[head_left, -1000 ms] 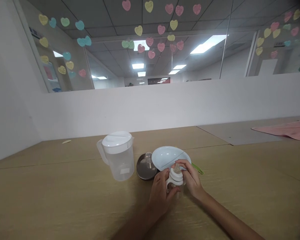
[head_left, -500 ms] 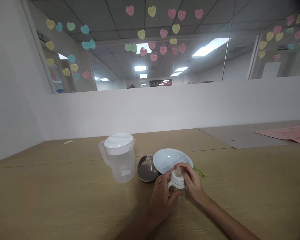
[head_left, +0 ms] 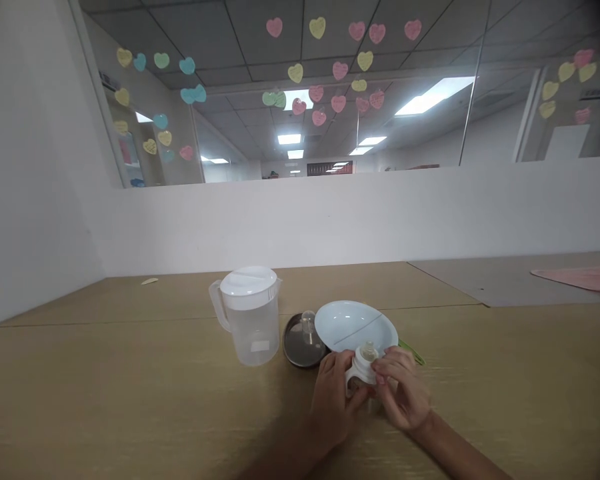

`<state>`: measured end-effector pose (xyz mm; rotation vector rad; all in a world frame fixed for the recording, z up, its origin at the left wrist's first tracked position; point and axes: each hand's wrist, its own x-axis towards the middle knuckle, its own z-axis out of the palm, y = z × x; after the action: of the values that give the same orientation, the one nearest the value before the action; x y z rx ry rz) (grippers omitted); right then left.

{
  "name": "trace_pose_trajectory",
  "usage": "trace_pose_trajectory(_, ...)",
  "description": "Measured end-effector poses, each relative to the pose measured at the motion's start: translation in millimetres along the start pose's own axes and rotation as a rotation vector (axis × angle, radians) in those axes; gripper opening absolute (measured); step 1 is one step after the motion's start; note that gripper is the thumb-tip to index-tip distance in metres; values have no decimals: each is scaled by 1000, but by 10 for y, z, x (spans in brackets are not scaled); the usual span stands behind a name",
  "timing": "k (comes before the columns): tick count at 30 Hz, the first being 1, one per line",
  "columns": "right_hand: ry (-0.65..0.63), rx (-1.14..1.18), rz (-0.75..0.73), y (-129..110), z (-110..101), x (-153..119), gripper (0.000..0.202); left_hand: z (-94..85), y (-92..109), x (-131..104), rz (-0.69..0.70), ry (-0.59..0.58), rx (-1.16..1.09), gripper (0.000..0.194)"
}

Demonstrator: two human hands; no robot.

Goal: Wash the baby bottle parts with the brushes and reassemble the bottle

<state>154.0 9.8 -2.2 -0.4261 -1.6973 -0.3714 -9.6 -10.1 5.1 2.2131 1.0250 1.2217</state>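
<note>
A baby bottle (head_left: 364, 365) with a clear teat and white collar stands between my hands, low in the middle of the view. Its white side handle shows on the left. My left hand (head_left: 333, 400) is wrapped round the bottle's left side, thumb across the front. On the other side, my right hand (head_left: 405, 387) has its bent fingertips closed on the white collar, just below the teat. The bottle's lower body is mostly hidden by my hands. Right behind it lies a pale blue-white bowl (head_left: 345, 323), whose near rim my fingers partly cover.
A round dark metal dish (head_left: 300, 353) holds a clear dome-shaped cap (head_left: 308, 327), left of the bowl. Farther left stands a lidded clear pitcher (head_left: 255, 327). A green utensil (head_left: 413, 352) pokes out beyond the bowl. Pink cloth (head_left: 580, 277) lies far right; a white wall (head_left: 300, 220) closes off the back.
My right hand has shifted from over the collar's top to its right side, fingers more curled. The teat is more exposed. The whole view has swung slightly left.
</note>
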Motion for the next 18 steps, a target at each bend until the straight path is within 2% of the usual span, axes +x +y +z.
trace_pose_trajectory(2,-31,-6,-35,-3,1,-13,25,-11,10,5,-3,-10,-5,36)
trace_pose_trajectory(4,17,24,2,12,24,-54,26,-21,20,9,-11,-23,-8,38)
trace_pose_trajectory(6,107,76,128,35,56,-93,30,-27,29,12,-18,-33,-14,41)
trace_pose_trajectory(8,120,135,290,61,80,-112,36,-32,34,16,-26,-38,-20,45)
trace_pose_trajectory(10,-5,205,411,84,83,-112,42,-35,30,20,-33,-39,-27,47)
trace_pose_trajectory(13,-217,285,492,106,71,-117,47,-34,4,22,-34,-45,-30,49)
trace_pose_trajectory(15,-256,269,514,110,74,-134,47,-27,-27,16,-22,-55,-32,49)
trace_pose_trajectory(18,-217,176,554,100,120,-148,46,0,-93,-1,-27,-46,-29,54)
